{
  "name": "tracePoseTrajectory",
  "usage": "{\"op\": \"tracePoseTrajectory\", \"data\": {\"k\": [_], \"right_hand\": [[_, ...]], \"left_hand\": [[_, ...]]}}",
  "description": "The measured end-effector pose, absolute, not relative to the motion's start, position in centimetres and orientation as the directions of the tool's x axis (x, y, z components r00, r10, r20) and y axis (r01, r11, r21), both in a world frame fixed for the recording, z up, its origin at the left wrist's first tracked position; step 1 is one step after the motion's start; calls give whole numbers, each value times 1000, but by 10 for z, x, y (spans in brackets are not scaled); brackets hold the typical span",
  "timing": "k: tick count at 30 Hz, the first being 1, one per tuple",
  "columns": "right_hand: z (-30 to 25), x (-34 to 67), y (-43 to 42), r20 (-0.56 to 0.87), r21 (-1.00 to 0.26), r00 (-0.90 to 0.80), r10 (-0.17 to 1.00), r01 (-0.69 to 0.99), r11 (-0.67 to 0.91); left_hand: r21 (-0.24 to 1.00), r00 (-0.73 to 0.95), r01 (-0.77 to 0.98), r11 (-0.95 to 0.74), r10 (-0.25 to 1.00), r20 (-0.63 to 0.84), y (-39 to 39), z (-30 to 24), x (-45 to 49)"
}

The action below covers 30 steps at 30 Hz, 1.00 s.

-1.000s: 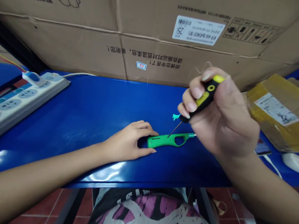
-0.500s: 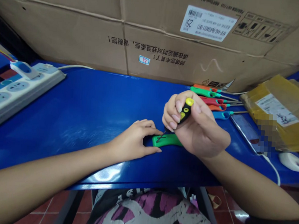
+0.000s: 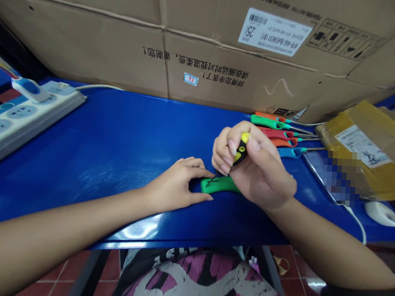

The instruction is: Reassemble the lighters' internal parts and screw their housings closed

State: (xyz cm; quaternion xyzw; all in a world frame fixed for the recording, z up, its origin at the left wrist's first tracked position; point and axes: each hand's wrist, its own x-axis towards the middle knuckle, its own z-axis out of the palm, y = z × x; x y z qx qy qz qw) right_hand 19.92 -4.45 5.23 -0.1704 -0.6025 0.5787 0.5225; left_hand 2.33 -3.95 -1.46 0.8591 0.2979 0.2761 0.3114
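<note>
On the blue table lies a green lighter (image 3: 224,184), the long-necked kind, its far part hidden behind my right hand. My left hand (image 3: 180,182) grips its left end between thumb and fingers. Wrapped in my right hand (image 3: 261,167) is a screwdriver (image 3: 241,149) with a black and yellow handle. Its thin dark shaft slants down to the left, and the tip meets the lighter's green body near the left end. Several more long-necked lighters, including a red lighter (image 3: 279,133) and a blue lighter (image 3: 288,152), lie beyond my right hand.
A large cardboard box (image 3: 123,47) stands along the table's back edge. At left is a white power strip (image 3: 50,113) with a plug in it. To the right are a phone (image 3: 322,174) on a white cable, a taped yellow package (image 3: 379,144) and a white mouse (image 3: 382,214).
My right hand, with the screwdriver, has shifted slightly left, and the handle stands a little more upright. My left hand and the green lighter stay almost in place.
</note>
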Motion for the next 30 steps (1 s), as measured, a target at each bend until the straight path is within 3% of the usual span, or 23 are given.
{"op": "tracePoseTrajectory", "data": {"k": [8,15,21,30], "right_hand": [[60,187,-52,345,-910,-184,920,-304,281],[61,190,-54,314,-931,-507,803,-332,154],[54,190,-48,365,-884,-431,825,-438,162],[53,191,-50,403,-891,-501,766,-404,205]], "left_hand": [[700,659,370,-611,703,265,-42,-11,25],[730,645,310,-609,699,310,-42,-13,25],[707,630,370,-603,722,286,-43,-14,26],[741,644,325,-588,711,282,-43,-11,27]]}}
